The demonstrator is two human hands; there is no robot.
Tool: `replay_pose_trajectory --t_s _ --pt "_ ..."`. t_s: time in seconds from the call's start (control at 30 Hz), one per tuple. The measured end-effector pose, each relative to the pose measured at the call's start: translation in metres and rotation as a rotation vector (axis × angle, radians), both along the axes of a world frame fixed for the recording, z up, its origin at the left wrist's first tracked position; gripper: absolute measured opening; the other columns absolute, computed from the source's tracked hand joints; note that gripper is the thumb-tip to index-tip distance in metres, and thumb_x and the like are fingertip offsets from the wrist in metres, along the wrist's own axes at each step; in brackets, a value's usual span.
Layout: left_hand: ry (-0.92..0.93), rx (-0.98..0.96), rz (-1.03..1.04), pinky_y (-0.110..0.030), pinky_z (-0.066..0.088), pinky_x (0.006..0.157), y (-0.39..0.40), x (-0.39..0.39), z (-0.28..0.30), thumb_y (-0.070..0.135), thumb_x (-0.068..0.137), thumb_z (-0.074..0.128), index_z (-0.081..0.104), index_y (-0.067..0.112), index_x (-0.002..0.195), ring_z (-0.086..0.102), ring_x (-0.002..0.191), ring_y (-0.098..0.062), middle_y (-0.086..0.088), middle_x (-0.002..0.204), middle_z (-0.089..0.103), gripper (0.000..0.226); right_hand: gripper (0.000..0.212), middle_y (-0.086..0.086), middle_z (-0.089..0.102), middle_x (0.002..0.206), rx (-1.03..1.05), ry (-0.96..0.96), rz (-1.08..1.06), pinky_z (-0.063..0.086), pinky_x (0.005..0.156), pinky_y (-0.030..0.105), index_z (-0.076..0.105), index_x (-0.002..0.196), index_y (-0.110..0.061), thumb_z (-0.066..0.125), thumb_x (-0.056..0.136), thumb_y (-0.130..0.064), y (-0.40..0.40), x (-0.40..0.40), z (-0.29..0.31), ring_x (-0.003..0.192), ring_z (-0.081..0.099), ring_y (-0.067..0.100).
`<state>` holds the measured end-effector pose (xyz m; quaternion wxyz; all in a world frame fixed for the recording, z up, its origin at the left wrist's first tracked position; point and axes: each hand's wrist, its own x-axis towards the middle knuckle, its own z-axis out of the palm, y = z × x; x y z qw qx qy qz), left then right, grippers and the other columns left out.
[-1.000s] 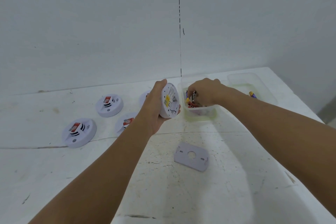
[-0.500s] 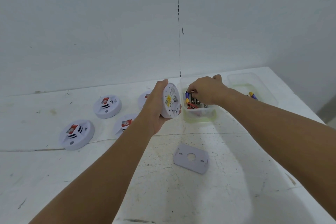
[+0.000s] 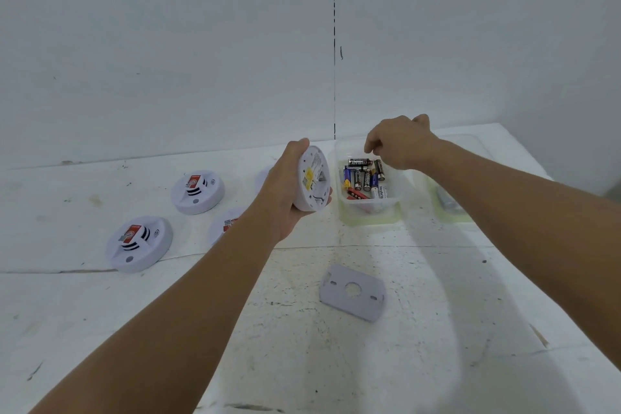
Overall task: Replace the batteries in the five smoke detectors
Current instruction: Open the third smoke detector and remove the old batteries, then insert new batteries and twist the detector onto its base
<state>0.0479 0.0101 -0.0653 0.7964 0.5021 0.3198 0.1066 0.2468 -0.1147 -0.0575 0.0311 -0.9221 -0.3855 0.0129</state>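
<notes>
My left hand (image 3: 282, 191) grips a white round smoke detector (image 3: 314, 178) on edge, its back with a yellow label turned right. My right hand (image 3: 400, 144) hovers over a clear tub (image 3: 369, 213) of several loose batteries (image 3: 364, 176), fingertips curled downward just above them; whether they pinch anything I cannot tell. Two detectors (image 3: 197, 191) (image 3: 139, 243) lie face up on the table at left. Two more (image 3: 225, 227) (image 3: 263, 176) are partly hidden behind my left arm and hand. A flat white mounting plate (image 3: 353, 292) lies nearer to me.
A second clear tub (image 3: 450, 205) sits right of the first, mostly hidden by my right forearm. The white wall stands close behind the tubs. The table's right edge runs near the second tub.
My right hand has risen out of the battery tub and now hovers above its far rim. My left hand keeps the detector in about the same place.
</notes>
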Motion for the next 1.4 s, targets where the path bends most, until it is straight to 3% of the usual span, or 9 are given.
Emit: replay_pose_trajectory --t_s 0.17,0.3,0.43,0.5,0.6,0.8,0.93,1.07,1.4 --pt "0.006 -0.014 -0.006 -0.054 0.054 0.104 -0.001 0.002 -0.003 0.052 0.099 0.060 0.068 0.025 0.115 0.068 0.105 -0.032 -0.010 0.119 0.069 0.033 0.026 -0.014 0.069 0.108 -0.168 -0.093 0.030 0.023 0.095 0.044 0.075 0.106 -0.038 0.059 0.098 -0.019 0.002 -0.001 -0.001 0.110 0.058 0.017" --pt "0.022 -0.019 -0.003 -0.055 0.053 0.105 -0.001 0.004 -0.006 0.053 0.098 0.060 0.067 0.026 0.116 0.067 0.109 -0.032 -0.009 0.118 0.069 0.033 0.014 -0.020 0.063 0.099 -0.137 0.018 0.097 0.022 0.092 0.043 0.074 0.108 -0.040 0.064 0.100 -0.037 0.006 -0.011 -0.004 0.102 0.054 0.011" --pt "0.031 -0.017 0.002 -0.055 0.052 0.106 -0.001 0.004 -0.007 0.053 0.098 0.061 0.068 0.026 0.117 0.067 0.112 -0.032 -0.009 0.119 0.070 0.034 0.026 -0.021 0.067 0.109 -0.178 -0.018 0.118 0.022 0.095 0.044 0.071 0.116 -0.044 0.057 0.103 -0.027 0.010 -0.018 -0.008 0.110 0.057 0.013" --pt "0.029 -0.019 0.002 -0.054 0.053 0.105 0.000 0.003 -0.007 0.052 0.098 0.060 0.067 0.025 0.119 0.068 0.108 -0.031 -0.009 0.117 0.070 0.035 0.039 -0.020 0.068 0.107 -0.220 -0.051 0.111 0.023 0.095 0.044 0.072 0.116 -0.043 0.052 0.101 -0.014 0.009 -0.017 -0.009 0.107 0.057 0.014" --pt "0.024 -0.023 -0.003 -0.052 0.054 0.104 0.000 0.001 -0.006 0.051 0.100 0.059 0.066 0.024 0.123 0.068 0.103 -0.029 -0.009 0.117 0.069 0.037 0.041 -0.018 0.068 0.105 -0.238 -0.070 0.093 0.024 0.098 0.044 0.073 0.114 -0.041 0.052 0.099 -0.009 0.006 -0.013 -0.007 0.106 0.056 0.014" --pt "0.030 -0.023 -0.005 -0.055 0.052 0.107 0.000 0.003 -0.008 0.052 0.099 0.059 0.067 0.026 0.115 0.067 0.107 -0.032 -0.009 0.117 0.069 0.031 0.018 -0.024 0.069 0.106 -0.140 0.085 0.129 0.021 0.094 0.045 0.072 0.111 -0.046 0.056 0.103 -0.044 0.012 -0.015 -0.011 0.109 0.056 0.010" --pt "0.033 -0.033 -0.007 -0.055 0.051 0.107 0.000 0.005 -0.010 0.053 0.099 0.060 0.068 0.026 0.115 0.067 0.109 -0.032 -0.009 0.117 0.070 0.032 0.026 -0.020 0.068 0.109 -0.151 0.082 0.141 0.021 0.091 0.045 0.072 0.113 -0.042 0.066 0.093 -0.058 0.020 -0.016 -0.016 0.111 0.058 0.013" --pt "0.032 -0.042 -0.009 -0.055 0.051 0.107 0.000 0.006 -0.010 0.052 0.100 0.058 0.068 0.026 0.110 0.067 0.107 -0.031 -0.008 0.114 0.070 0.029 0.037 -0.020 0.065 0.099 -0.160 0.130 0.133 0.022 0.090 0.043 0.069 0.109 -0.038 0.077 0.082 -0.063 0.026 -0.012 -0.014 0.106 0.057 0.014" --pt "0.025 -0.079 -0.001 -0.052 0.053 0.105 0.003 0.003 -0.011 0.049 0.101 0.058 0.067 0.025 0.112 0.066 0.102 -0.030 -0.008 0.111 0.069 0.028 0.041 -0.019 0.069 0.106 -0.133 0.243 0.102 0.025 0.095 0.044 0.070 0.111 -0.037 0.082 0.079 -0.060 0.031 -0.010 -0.013 0.108 0.057 0.014"
